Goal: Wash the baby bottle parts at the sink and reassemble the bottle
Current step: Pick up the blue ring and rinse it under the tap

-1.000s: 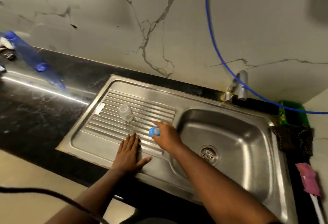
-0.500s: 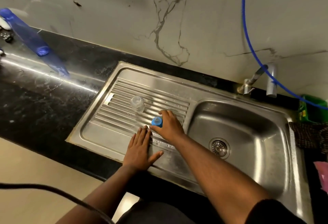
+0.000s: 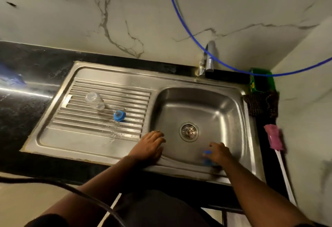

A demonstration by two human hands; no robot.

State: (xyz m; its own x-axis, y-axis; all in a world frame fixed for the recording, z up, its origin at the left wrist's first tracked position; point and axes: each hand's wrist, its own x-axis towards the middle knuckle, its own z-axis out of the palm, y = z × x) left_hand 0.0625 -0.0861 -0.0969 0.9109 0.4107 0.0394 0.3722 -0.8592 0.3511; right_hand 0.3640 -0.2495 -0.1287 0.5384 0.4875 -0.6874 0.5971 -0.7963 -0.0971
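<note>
A clear bottle body (image 3: 95, 101) lies on its side on the ribbed drainboard (image 3: 80, 119). To its right on the ribs stands a blue screw ring (image 3: 119, 115), untouched. My left hand (image 3: 150, 145) rests flat on the sink rim at the basin's front left corner, fingers straight. My right hand (image 3: 218, 153) is low in the basin (image 3: 215, 111) near its front wall, fingers curled around a small blue bottle part (image 3: 207, 160) that is blurred and partly hidden.
The drain (image 3: 188, 131) lies between my hands. A tap (image 3: 209, 59) and a blue hose (image 3: 181, 20) are at the back. At the right edge are a green packet (image 3: 258, 81), a dark scrubber (image 3: 260, 105) and a pink brush (image 3: 274, 138).
My right hand let go of the blue ring on the drainboard and moved down into the basin. The left hand slid right from the drainboard to the basin's edge.
</note>
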